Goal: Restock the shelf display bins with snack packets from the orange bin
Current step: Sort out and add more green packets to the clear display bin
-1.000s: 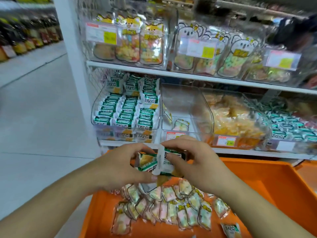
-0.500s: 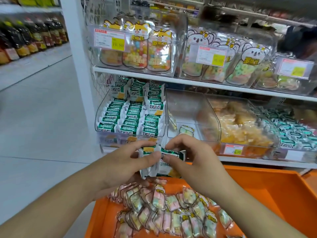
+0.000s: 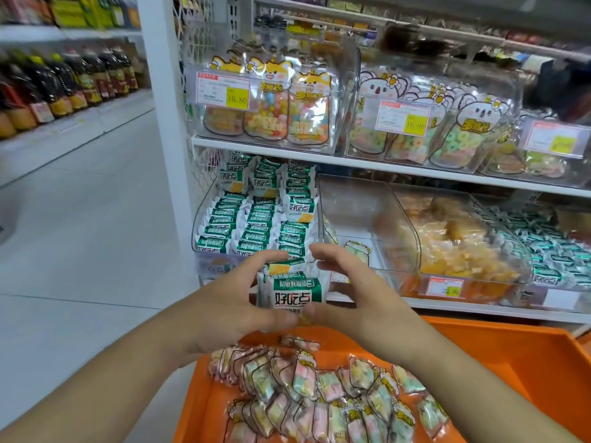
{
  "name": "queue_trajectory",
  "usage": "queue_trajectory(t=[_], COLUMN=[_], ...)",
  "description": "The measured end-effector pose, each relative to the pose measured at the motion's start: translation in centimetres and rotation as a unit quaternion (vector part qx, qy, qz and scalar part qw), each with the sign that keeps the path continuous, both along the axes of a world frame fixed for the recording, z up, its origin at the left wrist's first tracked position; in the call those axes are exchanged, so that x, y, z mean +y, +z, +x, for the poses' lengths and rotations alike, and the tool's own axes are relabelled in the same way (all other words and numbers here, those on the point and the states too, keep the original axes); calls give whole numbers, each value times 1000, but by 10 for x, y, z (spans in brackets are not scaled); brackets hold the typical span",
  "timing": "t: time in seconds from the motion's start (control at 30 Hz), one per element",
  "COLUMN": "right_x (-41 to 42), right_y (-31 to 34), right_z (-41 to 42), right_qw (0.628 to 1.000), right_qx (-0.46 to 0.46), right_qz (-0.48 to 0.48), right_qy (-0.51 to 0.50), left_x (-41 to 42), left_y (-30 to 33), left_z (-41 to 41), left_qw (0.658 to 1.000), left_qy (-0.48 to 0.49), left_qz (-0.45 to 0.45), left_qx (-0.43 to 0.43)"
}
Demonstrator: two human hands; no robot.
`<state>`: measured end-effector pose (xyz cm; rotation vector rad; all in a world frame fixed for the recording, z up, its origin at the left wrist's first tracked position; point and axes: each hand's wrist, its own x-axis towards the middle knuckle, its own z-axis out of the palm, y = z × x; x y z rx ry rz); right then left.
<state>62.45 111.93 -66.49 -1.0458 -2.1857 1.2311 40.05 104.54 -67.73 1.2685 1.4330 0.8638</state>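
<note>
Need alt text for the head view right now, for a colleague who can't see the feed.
Both hands, left hand and right hand, hold a stack of green-and-white snack packets in front of the display bin of matching packets. Beside that bin sits a nearly empty clear bin. Below the hands, the orange bin holds pastel marshmallow packets.

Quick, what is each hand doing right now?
Left hand: holding the small stack of green-and-white snack packets by its left side.
Right hand: holding the same stack by its right side.
</note>
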Motion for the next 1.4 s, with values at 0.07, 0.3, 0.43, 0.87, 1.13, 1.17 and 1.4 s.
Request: queue_trajectory(t=[0.07,0.3,0.43,0.87,1.13,1.17,1.4], right_x=[0,13,43,173,208,209,206], right_y=[-1,6,12,1,-17,-18,-23], right_z=[-4,-34,-67,-150,-153,-153,-146], right_qw=[1000,999,997,937,890,890,899], right_qx=[-7,-16,-39,-214,-270,-270,-243], right_qz=[-23,29,68,275,366,367,359], right_qy=[8,7,-2,-26,-29,-27,-55], left_x=[-1,13,33,173,213,214,198], left_y=[0,0,8,-9,-27,-30,-30], left_z=[-4,-27,-45,-92,-93,-93,-88], left_qw=[1000,1000,998,946,911,910,874], left_qy=[-3,0,41,158,133,135,219], left_qz=[0,0,34,140,81,79,105], left_qx=[19,-3,33,246,382,383,421])
